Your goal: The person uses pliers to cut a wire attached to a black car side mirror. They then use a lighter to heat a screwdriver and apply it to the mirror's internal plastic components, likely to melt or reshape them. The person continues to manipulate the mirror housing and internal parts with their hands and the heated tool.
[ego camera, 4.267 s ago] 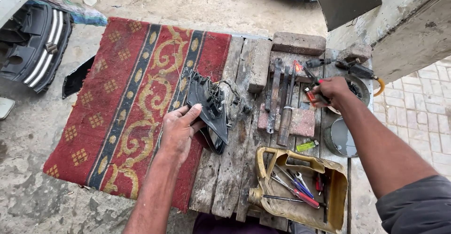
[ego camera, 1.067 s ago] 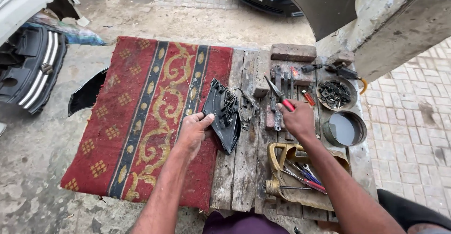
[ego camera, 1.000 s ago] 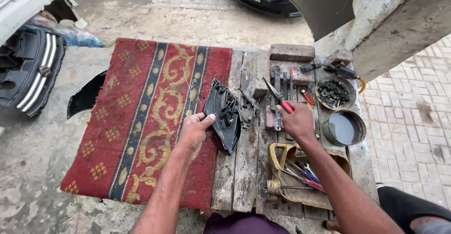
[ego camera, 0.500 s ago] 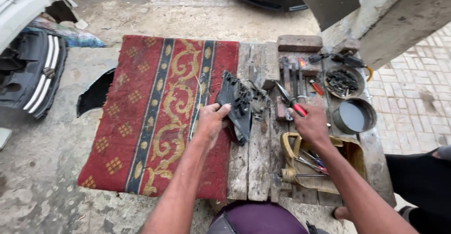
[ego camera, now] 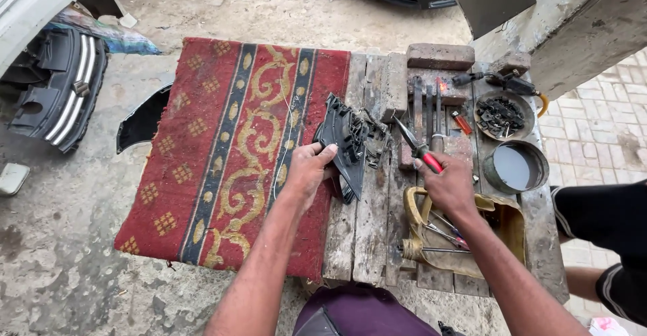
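Note:
My left hand (ego camera: 308,171) grips a black plastic car part (ego camera: 347,144) with clips and wires, holding it on edge where the red patterned rug (ego camera: 229,147) meets the wooden pallet (ego camera: 371,221). My right hand (ego camera: 448,186) is closed on red-handled pliers (ego camera: 418,148), whose tips point up-left toward the black part without touching it.
A yellow cut-open jug (ego camera: 465,238) with several tools lies under my right wrist. Behind it stand a round tin of grey liquid (ego camera: 515,167), a bowl of black clips (ego camera: 500,115), flat metal tools (ego camera: 426,110) and bricks (ego camera: 440,56). A black grille (ego camera: 57,97) lies at left. Another person's leg (ego camera: 603,221) is at right.
My right hand picked the red-handled pliers from the tool pile and brought them toward the black part. My left hand has kept hold of the part throughout.

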